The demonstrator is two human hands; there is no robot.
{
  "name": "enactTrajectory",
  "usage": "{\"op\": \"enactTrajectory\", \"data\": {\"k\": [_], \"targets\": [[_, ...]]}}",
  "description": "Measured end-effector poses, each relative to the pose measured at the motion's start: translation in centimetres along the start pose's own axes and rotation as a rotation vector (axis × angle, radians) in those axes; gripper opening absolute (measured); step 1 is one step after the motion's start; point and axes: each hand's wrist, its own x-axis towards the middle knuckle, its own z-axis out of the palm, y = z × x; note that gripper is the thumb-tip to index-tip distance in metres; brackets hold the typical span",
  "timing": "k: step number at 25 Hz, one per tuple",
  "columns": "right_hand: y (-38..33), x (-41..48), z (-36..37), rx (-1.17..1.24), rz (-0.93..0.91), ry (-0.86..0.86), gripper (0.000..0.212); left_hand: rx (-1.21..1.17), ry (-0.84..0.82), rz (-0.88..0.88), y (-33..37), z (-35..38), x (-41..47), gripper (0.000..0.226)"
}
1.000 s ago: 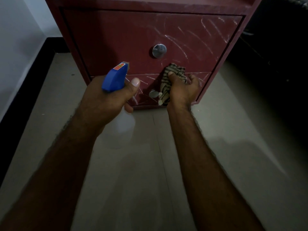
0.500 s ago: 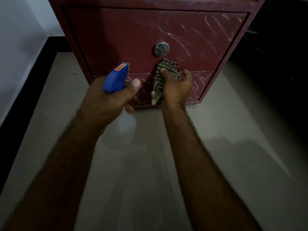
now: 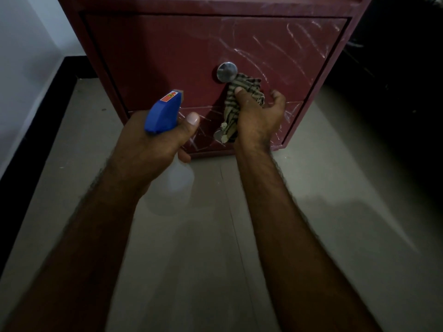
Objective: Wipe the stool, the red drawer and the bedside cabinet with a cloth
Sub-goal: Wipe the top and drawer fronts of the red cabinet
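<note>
The red bedside cabinet (image 3: 167, 56) stands on the floor in front of me, its upper drawer front (image 3: 287, 51) streaked with white scratches and fitted with a round metal knob (image 3: 226, 71). My right hand (image 3: 260, 118) grips a striped cloth (image 3: 242, 92) and holds it against the drawer fronts just below the knob. My left hand (image 3: 153, 144) grips a spray bottle with a blue head (image 3: 163, 113) and a clear body (image 3: 177, 178), its nozzle pointing at the cabinet. The lower drawer (image 3: 291, 121) shows beside my right hand; its knob is mostly hidden by the cloth.
Pale floor tiles (image 3: 215, 259) spread out below the cabinet. A white wall with a black skirting board (image 3: 43, 111) runs along the left. A dark piece of furniture (image 3: 395, 92) sits close to the cabinet's right side.
My right hand has carried the cloth up and a little left, from the lower drawer toward the upper knob. My left hand with the bottle has stayed nearly still.
</note>
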Motion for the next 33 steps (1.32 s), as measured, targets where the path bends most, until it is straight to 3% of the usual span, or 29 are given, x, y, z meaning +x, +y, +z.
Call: {"op": "enactTrajectory", "data": {"k": [2, 8, 13, 18, 24, 29, 33], "targets": [[0.4, 0.0, 0.0, -0.014, -0.001, 0.007, 0.068, 0.01, 0.0, -0.018, 0.0, -0.1, 0.1, 0.039], [1.2, 0.2, -0.8, -0.071, 0.084, -0.033, 0.08, -0.007, 0.001, 0.005, 0.6, 0.2, -0.4, 0.014], [-0.1, 2.1, -1.6, -0.027, -0.022, 0.052, 0.078, -0.005, 0.002, 0.035, 1.2, 0.2, -0.7, 0.017], [1.2, 1.8, -2.7, -0.093, 0.06, 0.022, 0.072, -0.006, 0.006, 0.004, 1.9, 0.5, -0.6, 0.015], [-2.7, 3.8, -3.3, 0.022, -0.044, 0.045, 0.074, 0.001, 0.002, 0.003, 2.7, 1.2, -1.0, 0.018], [-1.1, 3.7, -4.6, -0.035, 0.03, 0.082, 0.067, -0.013, 0.012, -0.02, 3.2, 1.6, -1.0, 0.018], [-3.2, 5.1, -4.7, -0.005, -0.045, 0.098, 0.071, -0.045, 0.014, -0.016, 3.2, 1.8, -0.8, 0.018]]}}
